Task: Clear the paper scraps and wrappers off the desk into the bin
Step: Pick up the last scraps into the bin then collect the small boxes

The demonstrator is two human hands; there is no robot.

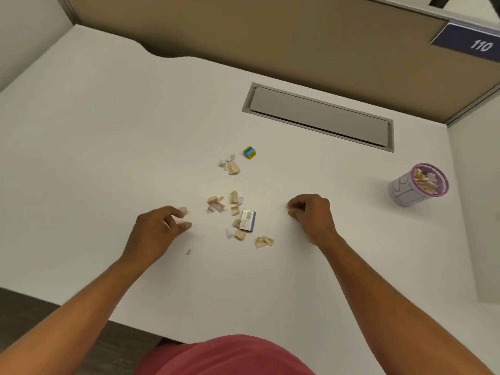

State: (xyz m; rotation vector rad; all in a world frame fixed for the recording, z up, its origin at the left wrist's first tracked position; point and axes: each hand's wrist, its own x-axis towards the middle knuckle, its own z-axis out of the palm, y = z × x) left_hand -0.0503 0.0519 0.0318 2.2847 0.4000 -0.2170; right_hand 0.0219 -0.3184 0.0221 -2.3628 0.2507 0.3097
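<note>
Several tan and pale purple paper scraps (234, 209) lie scattered mid-desk, with a small white and blue box (247, 220) among them and a blue and yellow wrapper (249, 152) farther back. More scraps (230, 165) sit near that wrapper. My left hand (159, 227) is at the left of the pile, its fingertips pinching a tan scrap (183, 211). My right hand (311, 212) rests on the desk to the right of the pile, fingers curled; I cannot see anything inside it. The bin (414, 189), a small purple mesh cup holding scraps, stands at the right.
A grey cable hatch (319, 116) is set into the white desk (108, 147) behind the scraps. Tan partition panels rise at the back, with a blue "110" plate (470, 43) at the upper right. A tiny scrap (188, 251) lies near my left wrist.
</note>
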